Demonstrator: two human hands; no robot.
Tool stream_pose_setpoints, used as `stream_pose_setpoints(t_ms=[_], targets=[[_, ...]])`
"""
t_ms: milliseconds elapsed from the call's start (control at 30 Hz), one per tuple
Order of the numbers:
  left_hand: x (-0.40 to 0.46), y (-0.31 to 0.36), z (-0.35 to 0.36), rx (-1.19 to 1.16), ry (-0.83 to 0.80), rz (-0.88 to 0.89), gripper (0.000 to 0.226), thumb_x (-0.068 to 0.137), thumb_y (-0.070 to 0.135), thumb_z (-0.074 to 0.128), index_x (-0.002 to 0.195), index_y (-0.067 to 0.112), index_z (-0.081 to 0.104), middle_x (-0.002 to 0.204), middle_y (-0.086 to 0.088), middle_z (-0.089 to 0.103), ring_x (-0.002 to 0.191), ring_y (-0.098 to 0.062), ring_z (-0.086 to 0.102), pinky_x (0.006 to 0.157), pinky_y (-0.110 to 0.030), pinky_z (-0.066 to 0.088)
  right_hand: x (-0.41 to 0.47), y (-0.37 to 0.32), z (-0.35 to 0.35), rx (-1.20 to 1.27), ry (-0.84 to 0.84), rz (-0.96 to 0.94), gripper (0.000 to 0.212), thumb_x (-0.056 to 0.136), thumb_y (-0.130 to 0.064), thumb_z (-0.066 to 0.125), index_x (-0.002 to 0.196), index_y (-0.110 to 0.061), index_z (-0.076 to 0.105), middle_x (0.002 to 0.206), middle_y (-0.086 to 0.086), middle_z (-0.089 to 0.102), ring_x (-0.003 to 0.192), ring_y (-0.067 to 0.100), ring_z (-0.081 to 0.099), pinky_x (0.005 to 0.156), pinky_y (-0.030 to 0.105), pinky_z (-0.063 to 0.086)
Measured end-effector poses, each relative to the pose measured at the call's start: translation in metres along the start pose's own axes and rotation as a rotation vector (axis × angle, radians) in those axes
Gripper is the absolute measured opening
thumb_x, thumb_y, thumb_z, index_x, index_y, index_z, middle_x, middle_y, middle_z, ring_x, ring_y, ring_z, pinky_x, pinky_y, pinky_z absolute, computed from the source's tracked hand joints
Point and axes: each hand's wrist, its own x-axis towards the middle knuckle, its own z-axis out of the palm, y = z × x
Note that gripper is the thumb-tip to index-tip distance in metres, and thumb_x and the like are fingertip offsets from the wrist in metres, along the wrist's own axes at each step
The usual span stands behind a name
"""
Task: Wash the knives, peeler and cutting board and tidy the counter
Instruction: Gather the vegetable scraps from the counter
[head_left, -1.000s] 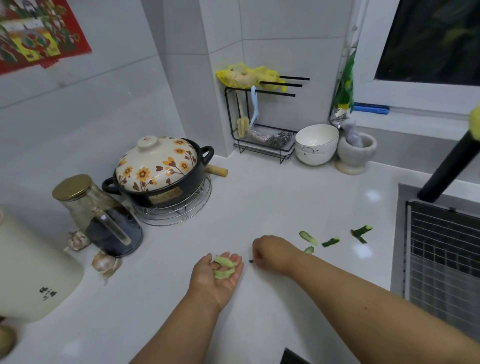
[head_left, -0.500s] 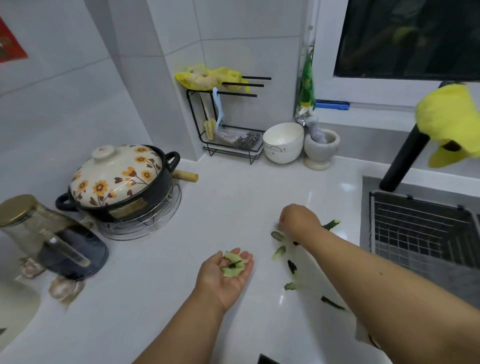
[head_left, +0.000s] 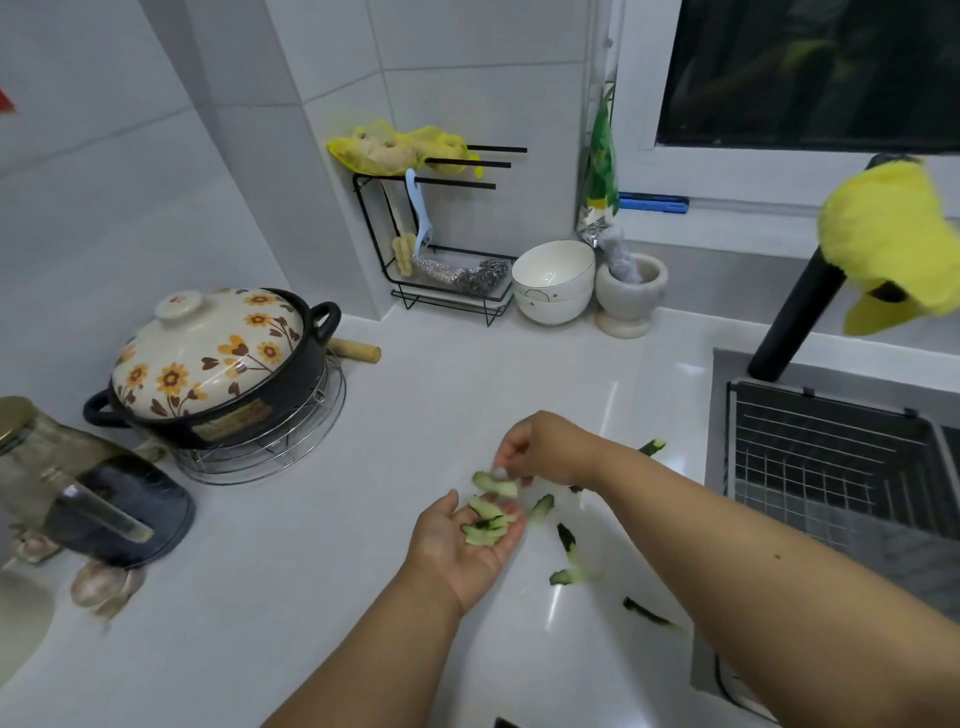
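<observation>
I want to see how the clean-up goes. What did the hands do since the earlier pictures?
The right hand came back from the far scraps, now pinching a peel over the left hand. The left hand stayed palm-up, cupping its pile of peels, which has grown. Several loose scraps remain on the counter.

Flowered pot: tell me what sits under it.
The flowered pot stands on a round wire rack on the counter. A wooden handle pokes out from behind; what it belongs to is hidden by the pot. The lid covers the contents.
</observation>
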Motion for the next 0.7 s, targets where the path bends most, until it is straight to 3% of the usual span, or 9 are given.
stream_pose_setpoints(t_ms=[133, 267, 433, 533, 633, 700], targets=[[0.002, -0.006, 0.004, -0.05, -0.039, -0.025, 0.045, 0.103, 0.03, 0.036, 0.115, -0.008, 0.058, 0.116, -0.026, 0.06, 0.11, -0.037, 0.06, 0.084, -0.049, 0.05, 0.001, 0.009, -0.002, -0.217, 0.088, -0.012, 0.016, 0.089, -0.023, 0.065, 0.094, -0.009, 0.071, 0.076, -0.006, 0.061, 0.055, 0.0, 0.051, 0.046, 0.007, 0.035], [0.005, -0.003, -0.001, -0.029, 0.004, 0.026, 0.044, 0.103, 0.029, 0.037, 0.114, -0.007, 0.058, 0.113, -0.026, 0.06, 0.106, -0.038, 0.059, 0.094, -0.047, 0.047, 0.0, 0.038, 0.003, -0.532, 0.025, 0.065, 0.019, 0.082, -0.021, 0.068, 0.1, -0.018, 0.067, 0.091, -0.007, 0.055, 0.085, 0.011, 0.05, 0.071, 0.022, 0.041], [0.003, -0.002, -0.002, -0.037, 0.029, 0.057, 0.045, 0.101, 0.032, 0.04, 0.113, -0.007, 0.057, 0.116, -0.026, 0.059, 0.101, -0.038, 0.06, 0.093, -0.047, 0.047, -0.003, 0.048, 0.014, -0.596, -0.017, 0.048, 0.015, 0.081, -0.021, 0.072, 0.077, -0.019, 0.058, 0.087, -0.004, 0.055, 0.082, 0.015, 0.052, 0.061, 0.023, 0.039], [0.003, -0.005, 0.0, -0.035, 0.039, 0.068, 0.044, 0.101, 0.032, 0.04, 0.115, -0.007, 0.057, 0.112, -0.026, 0.06, 0.101, -0.037, 0.06, 0.093, -0.047, 0.047, -0.007, 0.042, 0.0, -0.436, 0.063, 0.03, 0.011, 0.082, -0.012, 0.067, 0.073, -0.017, 0.062, 0.076, -0.007, 0.056, 0.077, 0.014, 0.053, 0.055, 0.013, 0.037], [0.003, -0.013, 0.008, -0.048, 0.013, 0.056, 0.044, 0.101, 0.033, 0.041, 0.117, -0.005, 0.057, 0.112, -0.023, 0.061, 0.098, -0.034, 0.061, 0.088, -0.047, 0.05, -0.017, 0.023, -0.013, -0.078, 0.078, -0.016, 0.006, 0.081, -0.013, 0.071, 0.077, -0.016, 0.068, 0.075, -0.001, 0.065, 0.065, 0.009, 0.058, 0.061, 0.027, 0.05], [0.003, -0.02, 0.016, -0.072, -0.027, 0.029, 0.044, 0.101, 0.032, 0.04, 0.116, -0.005, 0.058, 0.113, -0.023, 0.062, 0.097, -0.033, 0.061, 0.083, -0.047, 0.052, -0.021, 0.015, -0.018, -0.014, 0.026, -0.047, 0.006, 0.083, -0.021, 0.071, 0.081, -0.015, 0.071, 0.081, 0.001, 0.071, 0.064, 0.004, 0.061, 0.061, 0.029, 0.05]])
